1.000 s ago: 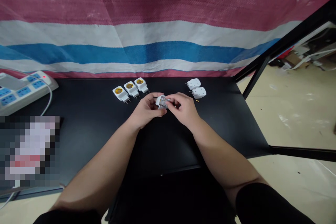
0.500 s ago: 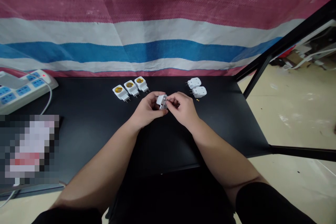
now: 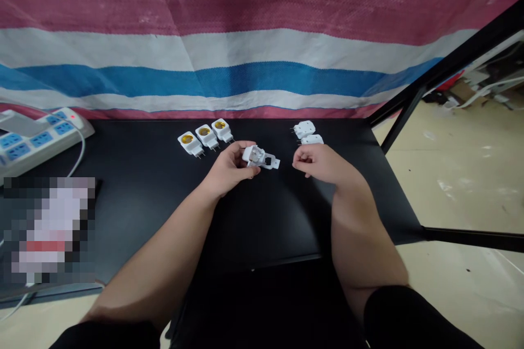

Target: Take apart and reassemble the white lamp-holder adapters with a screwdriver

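My left hand [image 3: 231, 168] grips a white plastic plug housing [image 3: 254, 156] between thumb and fingers. The housing is opened up, its inside showing, and a flat white part with a dark square opening [image 3: 272, 163] sticks out to its right. Away to the right, my right hand [image 3: 317, 162] is closed with thumb and fingertips together, low over the table; what the fingers pinch, if anything, is hidden. Just behind it lie two white plug housings with pins, the rear one [image 3: 304, 129] in full view and the front one [image 3: 312, 139] partly covered by the hand.
Three white plug-in units with round yellow faces [image 3: 205, 133] stand in a row left of my hands. A power strip [image 3: 41, 139] with a lit red light and a cable lies at the left on the black table [image 3: 155, 169]. A blurred-out item [image 3: 51, 229] is nearer.
My right hand has left the plug housing and moved right, now covering the spot where small gold pieces lay. The housing stays in my left hand, its inside and flat part now visible.
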A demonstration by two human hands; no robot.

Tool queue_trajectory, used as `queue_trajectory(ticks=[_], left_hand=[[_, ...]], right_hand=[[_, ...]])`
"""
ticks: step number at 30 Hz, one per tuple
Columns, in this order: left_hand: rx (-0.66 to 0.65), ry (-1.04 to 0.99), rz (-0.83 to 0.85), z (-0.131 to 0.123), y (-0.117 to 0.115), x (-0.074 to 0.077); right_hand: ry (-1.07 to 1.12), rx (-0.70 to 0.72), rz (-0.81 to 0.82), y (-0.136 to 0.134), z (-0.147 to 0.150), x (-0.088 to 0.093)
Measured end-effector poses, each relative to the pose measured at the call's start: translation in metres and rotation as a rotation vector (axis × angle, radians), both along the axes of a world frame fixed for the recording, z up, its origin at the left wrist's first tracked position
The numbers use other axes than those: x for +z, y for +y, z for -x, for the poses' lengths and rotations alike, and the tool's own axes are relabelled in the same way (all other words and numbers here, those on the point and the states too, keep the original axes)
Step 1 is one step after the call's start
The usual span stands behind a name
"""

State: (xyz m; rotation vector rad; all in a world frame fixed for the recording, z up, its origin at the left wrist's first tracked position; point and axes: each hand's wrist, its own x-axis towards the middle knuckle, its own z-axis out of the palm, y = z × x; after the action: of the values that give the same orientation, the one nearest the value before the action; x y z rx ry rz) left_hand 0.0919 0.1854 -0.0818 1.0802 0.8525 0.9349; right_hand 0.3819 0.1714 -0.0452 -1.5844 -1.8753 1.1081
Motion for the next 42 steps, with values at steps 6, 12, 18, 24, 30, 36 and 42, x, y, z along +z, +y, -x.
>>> queue_trajectory(ticks=[6,12,18,24,30,36,42], left_hand=[[-0.009,-0.021,0.028,0.0,0.0,0.003],[-0.023,-0.056,0.048,0.001,0.001,0.004],[-0.057,-0.069,0.099,0.002,-0.001,0.006],[-0.09,-0.071,0.152,0.003,-0.002,0.004],[-0.116,-0.086,0.199,0.003,-0.001,0.001],[-0.129,-0.087,0.182,0.003,-0.001,-0.001],[-0.155,-0.13,0.147,0.002,-0.003,0.001]], right_hand=[[-0.221,-0.163,0.109,0.001,-0.016,0.006],[-0.079,-0.08,0.184,-0.001,-0.028,0.019],[0.282,-0.079,-0.032,-0.001,0.002,0.013],[0.411,-0.033,-0.145,-0.001,0.043,-0.008],[0.251,0.018,-0.352,-0.005,0.062,-0.012],[0.186,0.024,-0.476,-0.004,0.068,-0.015],[0.221,0.006,-0.395,-0.002,0.068,-0.017]])
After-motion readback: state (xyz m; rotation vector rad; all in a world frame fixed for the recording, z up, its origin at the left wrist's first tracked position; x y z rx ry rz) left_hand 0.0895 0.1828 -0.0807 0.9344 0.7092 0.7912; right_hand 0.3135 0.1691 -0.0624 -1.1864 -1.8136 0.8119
